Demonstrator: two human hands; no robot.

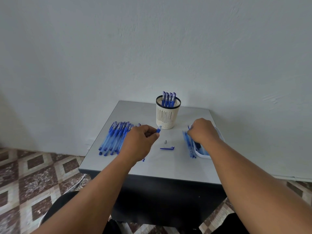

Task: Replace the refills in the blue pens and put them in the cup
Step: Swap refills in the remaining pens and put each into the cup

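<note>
My left hand (141, 141) grips an opened blue pen barrel (158, 129), its grip end poking out toward the cup; the barrel's other end shows below my wrist. A cream slotted cup (166, 115) at the table's back holds several blue pens (168, 98). A pile of blue pens (114, 138) lies at the left. A small metal tip (165, 142) and a blue pen cap (167, 148) lie between my hands. My right hand (202, 131) reaches with curled fingers into the refills (190, 146) by a white tray (202, 154); what it pinches is hidden.
The small grey table (152, 166) stands against a pale wall. Patterned floor tiles (33, 174) lie to the left and right. A white cable (76, 184) hangs below the table's left front corner. My dark-clothed knees show at the bottom edge.
</note>
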